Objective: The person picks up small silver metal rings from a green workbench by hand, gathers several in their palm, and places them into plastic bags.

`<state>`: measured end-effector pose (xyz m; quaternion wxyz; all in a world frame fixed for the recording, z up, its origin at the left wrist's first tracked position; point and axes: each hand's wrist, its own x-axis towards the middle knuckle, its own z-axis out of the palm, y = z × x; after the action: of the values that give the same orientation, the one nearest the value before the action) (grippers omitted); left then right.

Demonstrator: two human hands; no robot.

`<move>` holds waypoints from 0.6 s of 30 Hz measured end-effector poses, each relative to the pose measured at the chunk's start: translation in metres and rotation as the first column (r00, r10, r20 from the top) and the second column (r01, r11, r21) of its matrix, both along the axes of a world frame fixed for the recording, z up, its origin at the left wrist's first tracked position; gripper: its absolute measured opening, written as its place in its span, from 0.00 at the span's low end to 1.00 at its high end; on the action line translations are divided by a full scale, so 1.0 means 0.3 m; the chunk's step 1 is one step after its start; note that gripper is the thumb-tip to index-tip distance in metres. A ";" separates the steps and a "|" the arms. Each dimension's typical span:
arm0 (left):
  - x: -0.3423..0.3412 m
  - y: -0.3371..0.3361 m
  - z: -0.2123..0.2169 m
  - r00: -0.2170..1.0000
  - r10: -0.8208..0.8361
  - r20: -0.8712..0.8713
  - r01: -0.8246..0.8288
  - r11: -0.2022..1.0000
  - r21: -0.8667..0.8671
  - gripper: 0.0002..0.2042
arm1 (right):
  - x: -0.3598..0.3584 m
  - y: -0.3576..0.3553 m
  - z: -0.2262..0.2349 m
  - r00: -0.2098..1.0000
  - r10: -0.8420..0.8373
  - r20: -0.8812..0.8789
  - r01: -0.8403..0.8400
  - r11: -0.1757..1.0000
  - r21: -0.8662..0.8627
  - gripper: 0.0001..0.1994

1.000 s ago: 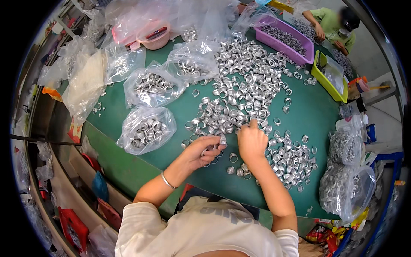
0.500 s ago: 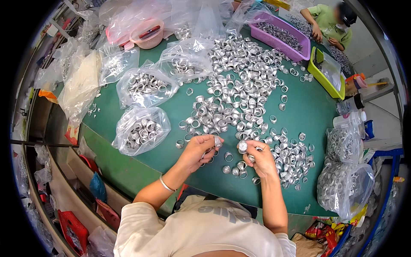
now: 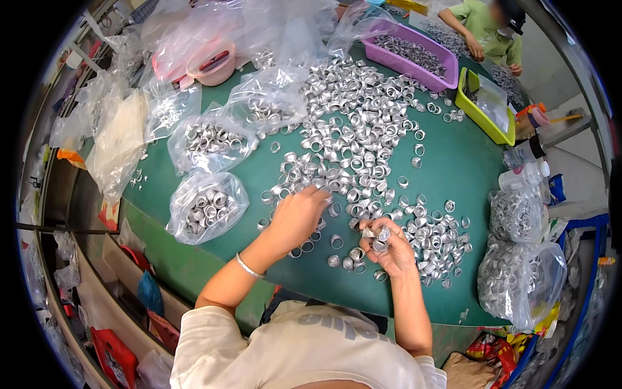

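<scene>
Lettering: grey, across the white shirt
Right hand: fingers curled round silver rings, beside the smaller heap
Rings' axis and facing: too small for me to tell
Left hand: near the large pile; its grip I cannot tell

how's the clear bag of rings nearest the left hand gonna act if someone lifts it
The clear bag looks thin and creased, so it would probably sag rather than hold its shape. The silvery rings inside lie jumbled, so they would likely shift and settle low.
</scene>
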<state>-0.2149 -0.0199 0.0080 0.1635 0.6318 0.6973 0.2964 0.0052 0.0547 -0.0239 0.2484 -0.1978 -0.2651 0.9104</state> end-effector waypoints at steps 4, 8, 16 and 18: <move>-0.024 0.145 -0.036 0.974 0.059 -0.219 -0.075 0.995 -0.067 0.08 | -0.007 0.021 0.015 0.989 -0.037 -0.141 0.020 0.993 -0.118 0.15; -0.045 0.184 -0.093 0.956 0.070 -0.285 -0.091 0.994 -0.063 0.08 | -0.001 0.045 0.044 0.969 -0.052 -0.241 -0.010 0.969 -0.248 0.14; -0.048 0.147 0.000 0.040 0.305 0.952 0.074 0.949 -0.307 0.11 | 0.021 0.113 0.051 0.986 -0.148 -0.079 0.132 0.976 -0.175 0.09; 0.005 0.131 -0.017 -0.278 0.342 0.898 0.160 0.938 -0.308 0.13 | -0.009 0.102 0.080 0.983 -0.177 0.049 0.182 0.975 -0.125 0.08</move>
<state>-0.2134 0.0193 0.0029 0.7260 0.0502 0.3705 0.5772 0.0027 0.0854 0.0000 0.3112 -0.2535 -0.1913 0.8957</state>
